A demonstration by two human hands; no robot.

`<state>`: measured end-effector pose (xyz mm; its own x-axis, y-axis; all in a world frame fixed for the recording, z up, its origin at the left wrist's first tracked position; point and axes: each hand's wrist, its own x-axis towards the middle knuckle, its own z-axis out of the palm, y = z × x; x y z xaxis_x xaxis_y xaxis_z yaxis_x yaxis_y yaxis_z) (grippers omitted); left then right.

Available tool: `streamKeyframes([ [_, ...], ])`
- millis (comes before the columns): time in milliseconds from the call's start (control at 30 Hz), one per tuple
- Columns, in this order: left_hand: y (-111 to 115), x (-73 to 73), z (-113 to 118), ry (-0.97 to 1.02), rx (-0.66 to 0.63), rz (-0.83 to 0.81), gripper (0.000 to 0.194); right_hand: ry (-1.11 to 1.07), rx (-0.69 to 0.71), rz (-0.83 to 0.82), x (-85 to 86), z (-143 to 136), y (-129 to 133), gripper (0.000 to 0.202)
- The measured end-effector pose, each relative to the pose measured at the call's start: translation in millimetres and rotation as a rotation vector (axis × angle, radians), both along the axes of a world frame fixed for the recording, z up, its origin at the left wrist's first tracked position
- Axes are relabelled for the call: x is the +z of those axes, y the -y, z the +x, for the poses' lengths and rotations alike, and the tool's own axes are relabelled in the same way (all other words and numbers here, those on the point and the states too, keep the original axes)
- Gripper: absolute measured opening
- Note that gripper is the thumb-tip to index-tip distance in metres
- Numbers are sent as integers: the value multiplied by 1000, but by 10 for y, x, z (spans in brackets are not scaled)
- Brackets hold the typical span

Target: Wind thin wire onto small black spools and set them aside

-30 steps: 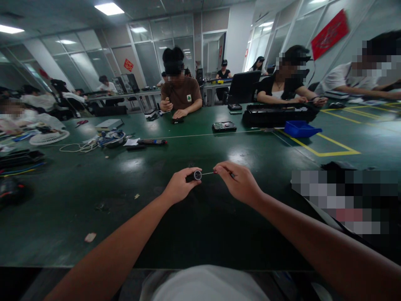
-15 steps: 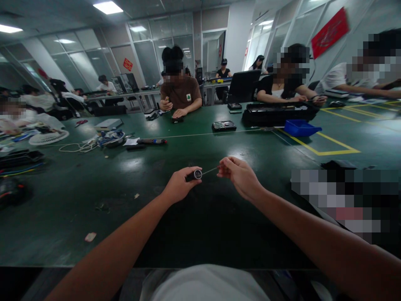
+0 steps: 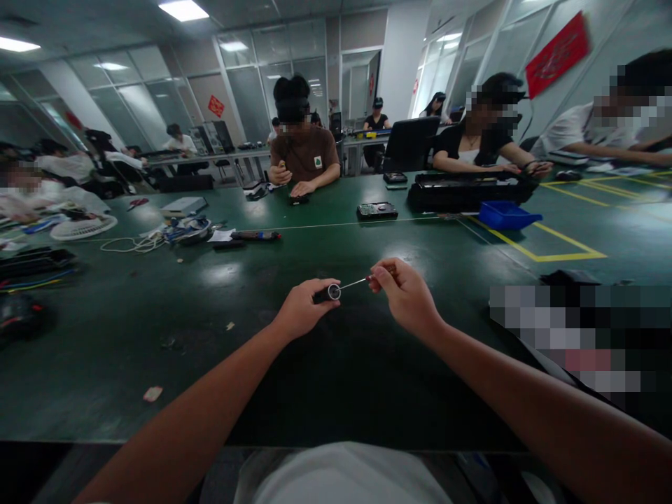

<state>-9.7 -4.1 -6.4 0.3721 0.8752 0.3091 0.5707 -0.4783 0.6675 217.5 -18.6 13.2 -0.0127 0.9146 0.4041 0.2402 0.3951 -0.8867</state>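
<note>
My left hand (image 3: pixel 306 308) is closed around a short black cylinder (image 3: pixel 334 291), its round, silver-rimmed end turned to the right. A slim screwdriver (image 3: pixel 353 283) is pinched in my right hand (image 3: pixel 402 290), whose fingers cover most of its reddish handle. The bright metal shaft points left, and its tip meets the rimmed end of the cylinder; whether it goes inside is too small to tell. Both hands are held over the green table (image 3: pixel 315 392), near its middle.
Beyond my hands lie a hard drive (image 3: pixel 378 211), a blue bin (image 3: pixel 508 215) and a long black casing (image 3: pixel 467 190). A pen-shaped tool (image 3: pixel 256 236) and bundled cables (image 3: pixel 186 231) are to the left. Co-workers sit across the table. Scraps (image 3: pixel 152 393) lie at near left.
The view has shifted slightly. My right hand has turned a little, and the screwdriver's shaft and red handle show more clearly. My left hand keeps its hold on the cylinder.
</note>
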Motion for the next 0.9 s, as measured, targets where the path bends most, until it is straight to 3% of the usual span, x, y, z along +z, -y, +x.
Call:
streamKeyframes([
  [367, 14, 24, 9, -33, -11, 42, 42, 339, -1, 259, 141, 21, 132, 12],
  [900, 4, 10, 12, -58, -27, 35, 43, 339, -7, 244, 92, 12, 113, 12],
])
